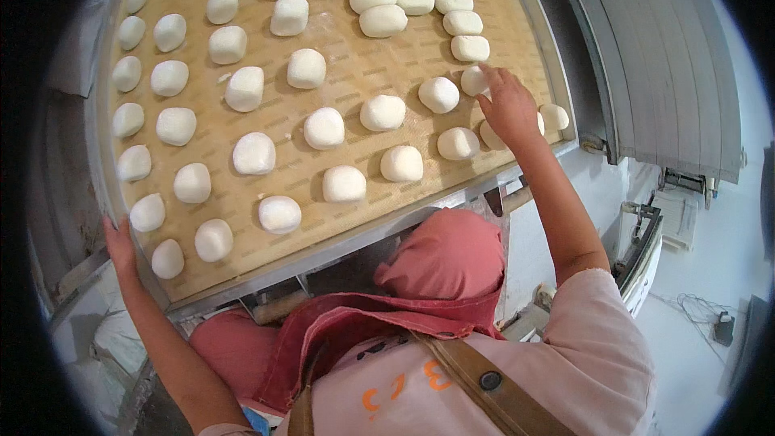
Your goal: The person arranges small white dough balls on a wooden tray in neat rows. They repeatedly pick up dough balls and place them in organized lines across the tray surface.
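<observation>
A large metal-rimmed tray (363,242) with a tan mesh surface lies before me, bearing many floury white dough pieces. My right hand (510,106) is over its near right part, thumb and fingers around the right side of a rounded dough piece (473,80). Partly hidden behind that hand and wrist are other dough pieces, one of them at the lower left (491,134). Just left of the held piece lies a round dough piece (439,95). My left hand (121,249) straddles the tray's left rim near the front corner, close to a dough piece (168,258).
Toward the far right, oblong dough pieces (382,20) touch in close rows; those at the left and front lie apart. A grey slatted panel (654,54) stands right of the tray. Below it are a white slatted object (675,215) and loose cables (696,309) on the floor.
</observation>
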A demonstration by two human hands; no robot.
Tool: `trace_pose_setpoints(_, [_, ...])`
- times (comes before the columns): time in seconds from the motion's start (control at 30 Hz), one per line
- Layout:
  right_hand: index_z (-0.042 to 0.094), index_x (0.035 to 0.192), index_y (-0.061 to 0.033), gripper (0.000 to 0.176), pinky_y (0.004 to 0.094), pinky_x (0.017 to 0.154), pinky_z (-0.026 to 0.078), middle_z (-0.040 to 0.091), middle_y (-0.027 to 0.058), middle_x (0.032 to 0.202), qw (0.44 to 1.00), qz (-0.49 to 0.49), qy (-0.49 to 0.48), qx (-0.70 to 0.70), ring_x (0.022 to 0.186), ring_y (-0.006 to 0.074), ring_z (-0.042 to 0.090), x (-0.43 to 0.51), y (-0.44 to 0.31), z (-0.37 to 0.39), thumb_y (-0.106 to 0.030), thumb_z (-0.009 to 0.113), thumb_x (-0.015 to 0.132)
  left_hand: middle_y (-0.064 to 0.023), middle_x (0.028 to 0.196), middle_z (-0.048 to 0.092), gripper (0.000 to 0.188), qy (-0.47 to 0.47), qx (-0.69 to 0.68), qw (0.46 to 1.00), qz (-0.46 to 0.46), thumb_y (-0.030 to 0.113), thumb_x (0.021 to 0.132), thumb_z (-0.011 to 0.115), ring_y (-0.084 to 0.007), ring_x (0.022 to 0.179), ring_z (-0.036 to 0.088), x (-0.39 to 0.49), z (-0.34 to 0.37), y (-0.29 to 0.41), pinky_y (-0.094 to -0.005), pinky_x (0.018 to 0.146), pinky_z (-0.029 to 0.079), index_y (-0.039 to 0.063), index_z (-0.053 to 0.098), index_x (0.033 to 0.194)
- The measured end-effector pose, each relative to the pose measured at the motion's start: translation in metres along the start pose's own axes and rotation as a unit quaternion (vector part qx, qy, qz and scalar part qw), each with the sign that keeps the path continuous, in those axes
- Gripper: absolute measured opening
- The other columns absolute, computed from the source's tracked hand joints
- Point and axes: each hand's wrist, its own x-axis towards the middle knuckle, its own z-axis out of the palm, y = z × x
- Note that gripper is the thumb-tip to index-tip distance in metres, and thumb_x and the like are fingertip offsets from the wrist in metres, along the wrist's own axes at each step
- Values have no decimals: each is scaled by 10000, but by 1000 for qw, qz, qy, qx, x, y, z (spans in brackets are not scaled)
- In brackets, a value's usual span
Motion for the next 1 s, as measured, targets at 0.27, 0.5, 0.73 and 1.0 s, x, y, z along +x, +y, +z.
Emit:
trace_pose_setpoints(0.27, [575,1195,-97,469,434,873,500,608,141,1169,985,24,-116,123,1041,351,612,14,24,-1,-162,734,759,-265,1480,381,647,16,-10,1000,-2,266,952,545,-355,1390,353,-3,0,15,-381,1148,240,-88,321,1445])
trace_pose_setpoints(0.5, [530,1214,-91,523,449,843,509,628,178,1139,990,46,-99,92,995,380,631,9,20,-4,-223,755,761,-271,1476,380,640,12,-17,1000,-18,248,947,549,-367,1392,343,-4,-2,3,-383,1152,233,-84,322,1445])
trace_pose_setpoints(0.73, [543,1205,-78,497,449,856,507,611,177,1158,983,66,-158,71,998,383,619,21,22,-4,-223,750,776,-274,1462,403,635,-11,-8,1000,-20,252,945,554,-365,1371,378,-6,-2,8,-375,1139,258,-86,337,1437])
trace_pose_setpoints(1.0, [535,1223,-42,506,449,872,505,598,181,1190,987,56,-101,112,1033,377,614,16,27,21,-234,741,803,-271,1454,415,641,12,-4,1000,-16,248,934,579,-363,1356,400,-3,5,8,-384,1120,288,-84,347,1432])
